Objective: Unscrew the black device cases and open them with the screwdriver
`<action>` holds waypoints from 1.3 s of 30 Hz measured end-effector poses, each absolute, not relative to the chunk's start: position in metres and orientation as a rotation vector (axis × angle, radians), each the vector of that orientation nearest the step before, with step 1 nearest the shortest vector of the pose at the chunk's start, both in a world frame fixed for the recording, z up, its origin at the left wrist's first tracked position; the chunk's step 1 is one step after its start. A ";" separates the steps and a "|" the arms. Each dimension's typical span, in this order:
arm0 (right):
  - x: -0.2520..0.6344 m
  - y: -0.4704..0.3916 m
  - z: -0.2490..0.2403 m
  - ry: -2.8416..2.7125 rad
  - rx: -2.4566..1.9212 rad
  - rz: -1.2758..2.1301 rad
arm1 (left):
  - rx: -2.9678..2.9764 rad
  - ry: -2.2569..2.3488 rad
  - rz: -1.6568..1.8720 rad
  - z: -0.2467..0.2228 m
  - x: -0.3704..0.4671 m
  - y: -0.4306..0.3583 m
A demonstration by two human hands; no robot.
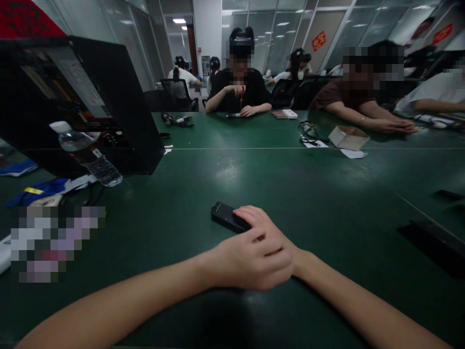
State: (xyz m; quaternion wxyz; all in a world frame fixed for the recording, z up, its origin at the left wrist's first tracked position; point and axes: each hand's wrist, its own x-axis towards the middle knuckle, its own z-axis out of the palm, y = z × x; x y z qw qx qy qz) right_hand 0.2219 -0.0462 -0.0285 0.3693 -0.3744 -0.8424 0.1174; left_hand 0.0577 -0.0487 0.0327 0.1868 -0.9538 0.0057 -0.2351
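Observation:
A black, narrow oblong device (227, 216) lies on the green table in front of me, its far left end showing. My right hand (259, 218) reaches over its near end, fingers laid across the top and side, holding it against the table. My left hand (252, 261) crosses in front of my right, its fingers curled in; what they hold, if anything, is hidden. Behind both hands, the near end of the device is out of sight.
A black computer case (138, 111) stands at the left, with a tilted plastic bottle (92, 154) before it. Cables (308, 131) and an open small box (348, 138) lie across the table. A person in black (238, 92) sits opposite, holding a red-handled tool.

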 end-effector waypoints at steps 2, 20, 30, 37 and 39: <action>0.218 -0.047 -0.024 -2.196 -0.903 0.340 | -2.683 0.096 -0.720 0.026 0.044 -0.048; 0.225 -0.055 -0.022 -2.430 -0.844 0.079 | -2.735 -0.120 -0.910 0.005 0.048 -0.066; 0.229 -0.057 -0.009 -2.313 -1.033 0.348 | -2.919 -0.525 -1.384 0.002 0.005 -0.016; 0.237 -0.045 -0.009 -2.287 -1.329 0.564 | -3.268 -1.268 -1.099 0.010 -0.028 0.038; 0.240 -0.043 -0.007 -2.281 -1.314 0.600 | -3.340 -1.274 -1.008 0.009 -0.030 0.040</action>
